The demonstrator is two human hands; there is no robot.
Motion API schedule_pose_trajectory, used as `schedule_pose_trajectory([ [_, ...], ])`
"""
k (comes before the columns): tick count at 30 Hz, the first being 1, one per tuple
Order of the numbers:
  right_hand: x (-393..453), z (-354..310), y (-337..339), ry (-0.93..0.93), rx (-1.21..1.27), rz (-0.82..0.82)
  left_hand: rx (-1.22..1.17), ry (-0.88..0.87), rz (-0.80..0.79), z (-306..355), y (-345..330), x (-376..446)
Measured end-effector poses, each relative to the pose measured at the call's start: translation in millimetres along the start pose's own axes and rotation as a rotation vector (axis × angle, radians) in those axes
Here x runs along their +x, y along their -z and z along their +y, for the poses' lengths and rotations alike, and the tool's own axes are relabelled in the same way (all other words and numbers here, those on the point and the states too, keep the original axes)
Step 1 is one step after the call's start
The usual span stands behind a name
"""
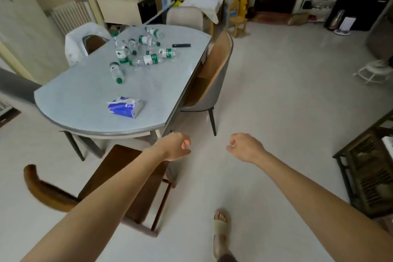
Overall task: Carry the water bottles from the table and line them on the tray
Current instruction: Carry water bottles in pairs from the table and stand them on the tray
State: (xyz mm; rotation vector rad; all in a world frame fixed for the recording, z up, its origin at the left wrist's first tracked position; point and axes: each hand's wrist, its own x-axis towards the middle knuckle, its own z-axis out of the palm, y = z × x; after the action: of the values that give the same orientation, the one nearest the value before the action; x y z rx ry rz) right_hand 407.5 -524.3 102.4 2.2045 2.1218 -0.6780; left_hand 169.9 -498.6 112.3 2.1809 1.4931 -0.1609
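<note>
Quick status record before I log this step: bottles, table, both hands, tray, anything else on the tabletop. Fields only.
bottles: cluster of clear water bottles with green caps and labels on the far half of the table; most lie on their sides, at least one stands upright
table: pale rounded table, chairs around it
left hand: left hand holds nothing, fingers loosely curled, over the floor short of the table
right hand: right hand holds nothing, loosely curled
tray: not in view
other items: blue tissue pack near the front edge; dark slim object beyond the bottles

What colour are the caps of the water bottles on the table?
Green, clearest in the head view on the nearest lying water bottle.
</note>
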Motion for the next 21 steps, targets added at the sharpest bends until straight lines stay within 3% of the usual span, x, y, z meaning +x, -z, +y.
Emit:
schedule_pose_trajectory([
  [12, 311.6, -11.5, 96.3, 0.132, -0.070, -0.059, -0.077, 0.185, 0.028, -76.6, 111.1, 257.6],
  [21, 528.7, -84.9, 115.0, 0.253, -0.133, -0.117, -0.153, 0.368, 0.057, -205.6, 171.8, 396.8],
])
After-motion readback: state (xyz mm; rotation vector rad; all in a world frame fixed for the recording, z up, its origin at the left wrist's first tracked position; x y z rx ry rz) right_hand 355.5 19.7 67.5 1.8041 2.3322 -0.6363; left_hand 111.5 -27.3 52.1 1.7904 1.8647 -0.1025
